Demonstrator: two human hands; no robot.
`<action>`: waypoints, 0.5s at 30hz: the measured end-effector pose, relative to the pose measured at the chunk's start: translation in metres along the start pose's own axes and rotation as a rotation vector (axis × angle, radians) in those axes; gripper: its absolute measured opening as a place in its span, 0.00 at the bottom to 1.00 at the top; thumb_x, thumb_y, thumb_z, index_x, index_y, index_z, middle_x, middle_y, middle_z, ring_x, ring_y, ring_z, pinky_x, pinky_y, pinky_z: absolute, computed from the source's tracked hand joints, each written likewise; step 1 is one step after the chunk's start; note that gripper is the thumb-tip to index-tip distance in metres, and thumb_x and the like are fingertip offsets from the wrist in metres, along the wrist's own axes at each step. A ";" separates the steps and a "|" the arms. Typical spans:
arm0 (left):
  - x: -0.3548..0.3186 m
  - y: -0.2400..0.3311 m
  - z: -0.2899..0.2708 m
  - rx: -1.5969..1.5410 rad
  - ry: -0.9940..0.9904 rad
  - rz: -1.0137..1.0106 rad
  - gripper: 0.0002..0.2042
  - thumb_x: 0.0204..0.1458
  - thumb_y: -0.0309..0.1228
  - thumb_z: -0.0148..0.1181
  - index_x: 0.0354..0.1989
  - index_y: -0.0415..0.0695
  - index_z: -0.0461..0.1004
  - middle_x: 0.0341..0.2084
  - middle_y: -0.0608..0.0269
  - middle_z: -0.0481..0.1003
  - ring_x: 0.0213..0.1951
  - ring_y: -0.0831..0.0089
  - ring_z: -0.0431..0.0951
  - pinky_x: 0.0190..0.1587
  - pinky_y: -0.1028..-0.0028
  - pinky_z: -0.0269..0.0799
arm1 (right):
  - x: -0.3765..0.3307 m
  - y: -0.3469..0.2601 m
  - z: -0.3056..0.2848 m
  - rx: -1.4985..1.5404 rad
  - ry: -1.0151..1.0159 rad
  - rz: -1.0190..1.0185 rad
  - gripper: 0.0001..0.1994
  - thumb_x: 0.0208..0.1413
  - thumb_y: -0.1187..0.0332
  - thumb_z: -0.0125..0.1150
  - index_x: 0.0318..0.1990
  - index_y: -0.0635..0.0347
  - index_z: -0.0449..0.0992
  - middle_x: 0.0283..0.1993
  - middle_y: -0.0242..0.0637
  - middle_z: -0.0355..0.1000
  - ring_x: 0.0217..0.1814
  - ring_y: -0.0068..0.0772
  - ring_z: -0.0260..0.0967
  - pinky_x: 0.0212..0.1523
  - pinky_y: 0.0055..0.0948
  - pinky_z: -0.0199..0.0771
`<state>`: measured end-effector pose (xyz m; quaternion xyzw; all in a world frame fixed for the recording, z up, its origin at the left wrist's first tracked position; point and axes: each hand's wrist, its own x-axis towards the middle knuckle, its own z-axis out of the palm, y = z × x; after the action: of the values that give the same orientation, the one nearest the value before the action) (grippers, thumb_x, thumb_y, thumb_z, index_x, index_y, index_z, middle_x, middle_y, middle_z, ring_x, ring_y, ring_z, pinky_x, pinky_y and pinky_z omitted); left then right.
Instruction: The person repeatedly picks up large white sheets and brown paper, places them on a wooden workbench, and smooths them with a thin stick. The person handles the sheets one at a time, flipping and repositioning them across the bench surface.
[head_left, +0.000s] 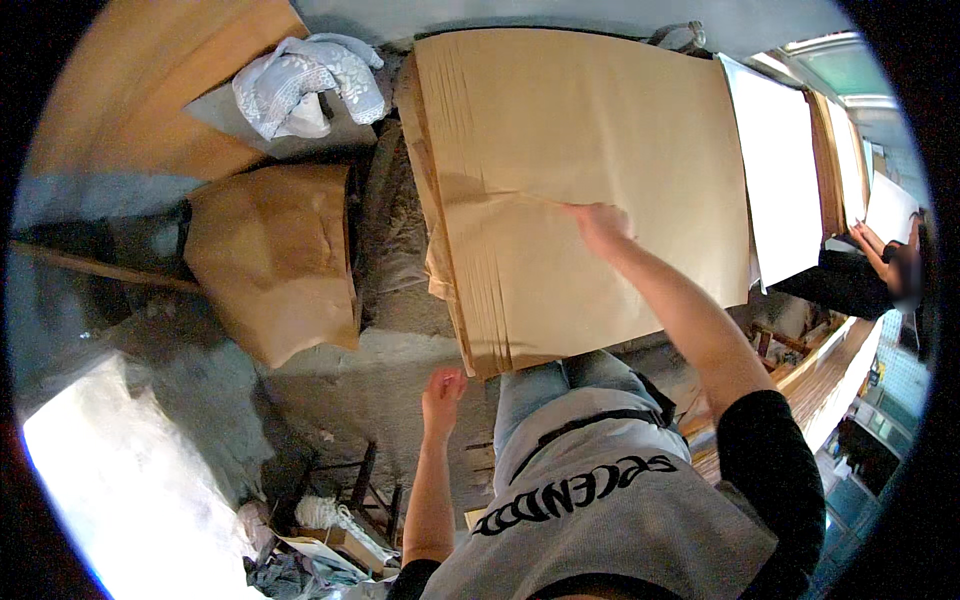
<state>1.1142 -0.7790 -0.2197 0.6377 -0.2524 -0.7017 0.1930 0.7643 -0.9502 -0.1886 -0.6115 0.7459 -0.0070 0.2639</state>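
A thick stack of large brown paper sheets (620, 120) lies in front of me. Its left edge is fanned into several thin layers. My right hand (605, 228) reaches over the middle of the stack, its fingers closed in a pinch on the top sheet. A raised crease in the paper runs left from those fingertips toward the fanned edge. Just off the stack's near left corner is my left hand (443, 398), with its fingers curled in and nothing visible in them. It appears apart from the paper.
A separate brown paper piece (275, 260) lies at left, below a white patterned cloth (305, 85). White sheets (785, 170) stand beyond the stack's right side. Farther right, a person's hands (875, 245) hold a white sheet. White rope (330, 515) and clutter sit at lower left.
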 end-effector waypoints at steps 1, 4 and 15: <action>-0.001 -0.005 -0.001 -0.002 0.020 -0.039 0.07 0.52 0.29 0.49 0.37 0.41 0.68 0.28 0.65 0.71 0.30 0.79 0.71 0.34 0.79 0.68 | -0.001 0.011 -0.003 -0.070 0.017 -0.016 0.11 0.51 0.64 0.46 0.40 0.45 0.74 0.26 0.39 0.70 0.27 0.40 0.69 0.29 0.40 0.68; 0.002 -0.011 0.000 0.080 0.008 -0.008 0.08 0.52 0.30 0.49 0.37 0.40 0.68 0.28 0.66 0.71 0.30 0.79 0.70 0.33 0.79 0.67 | 0.016 -0.006 -0.002 -0.362 -0.053 0.008 0.12 0.51 0.66 0.45 0.41 0.41 0.73 0.28 0.39 0.71 0.29 0.38 0.70 0.28 0.38 0.70; 0.006 -0.034 -0.001 0.006 -0.055 -0.018 0.09 0.52 0.32 0.49 0.36 0.39 0.68 0.24 0.66 0.71 0.28 0.80 0.70 0.29 0.81 0.65 | 0.006 0.027 0.006 -0.375 -0.131 0.104 0.12 0.52 0.58 0.45 0.41 0.44 0.72 0.32 0.42 0.71 0.37 0.38 0.69 0.30 0.38 0.69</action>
<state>1.1166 -0.7552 -0.2452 0.6209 -0.2539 -0.7199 0.1779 0.7414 -0.9474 -0.2055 -0.6098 0.7459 0.1855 0.1932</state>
